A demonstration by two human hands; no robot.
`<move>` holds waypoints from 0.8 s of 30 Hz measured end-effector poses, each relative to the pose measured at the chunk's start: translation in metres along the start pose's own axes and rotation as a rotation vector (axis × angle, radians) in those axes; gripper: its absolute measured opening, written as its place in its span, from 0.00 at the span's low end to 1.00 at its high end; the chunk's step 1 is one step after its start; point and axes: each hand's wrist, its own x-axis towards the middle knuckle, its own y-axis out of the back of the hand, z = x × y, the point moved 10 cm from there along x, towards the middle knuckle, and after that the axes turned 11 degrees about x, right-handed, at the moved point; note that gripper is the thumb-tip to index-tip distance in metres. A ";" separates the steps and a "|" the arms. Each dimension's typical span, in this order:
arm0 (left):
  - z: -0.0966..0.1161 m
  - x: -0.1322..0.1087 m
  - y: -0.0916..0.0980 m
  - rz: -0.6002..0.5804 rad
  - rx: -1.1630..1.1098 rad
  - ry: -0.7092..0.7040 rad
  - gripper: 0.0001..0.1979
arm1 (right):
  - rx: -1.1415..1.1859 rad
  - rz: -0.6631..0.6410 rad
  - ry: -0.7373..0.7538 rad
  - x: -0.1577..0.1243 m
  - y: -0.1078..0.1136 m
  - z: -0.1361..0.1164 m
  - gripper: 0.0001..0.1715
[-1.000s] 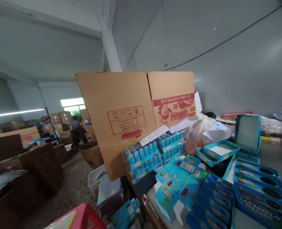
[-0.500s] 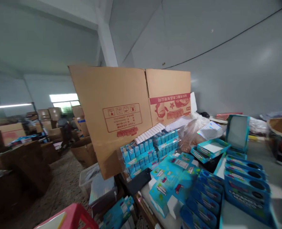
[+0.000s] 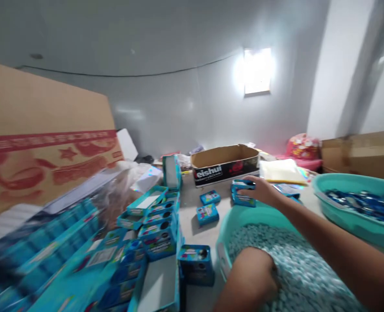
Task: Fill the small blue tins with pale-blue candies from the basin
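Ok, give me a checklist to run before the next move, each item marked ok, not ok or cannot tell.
1. Right hand has a grip on a small blue box: ok.
2. Held box filled: cannot tell; its inside does not show.
3. Left hand free: cannot tell; it is blurred over the basin and its fingers are hidden.
4. Basin stocked: ok; small pale pieces cover its bottom.
5. Room in the open tray: ok; its near part is bare.
6. Loose boxes off the table: not ok; two lie flat between tray and basin.
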 end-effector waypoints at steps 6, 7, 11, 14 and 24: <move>0.010 0.012 0.007 -0.007 0.150 -0.021 0.13 | 0.020 -0.021 0.027 0.002 -0.010 -0.001 0.23; 0.010 0.012 0.012 0.008 0.162 -0.016 0.14 | 0.013 -0.029 0.028 0.002 -0.010 -0.002 0.23; 0.012 0.008 0.037 0.099 0.164 -0.003 0.14 | 0.005 -0.031 0.032 0.000 -0.008 -0.004 0.25; 0.013 0.006 0.047 0.134 0.145 -0.005 0.12 | 0.023 -0.034 0.039 0.000 -0.010 -0.005 0.25; 0.000 0.007 0.074 0.270 -0.263 -0.038 0.12 | 0.014 -0.036 0.091 0.001 -0.010 -0.009 0.22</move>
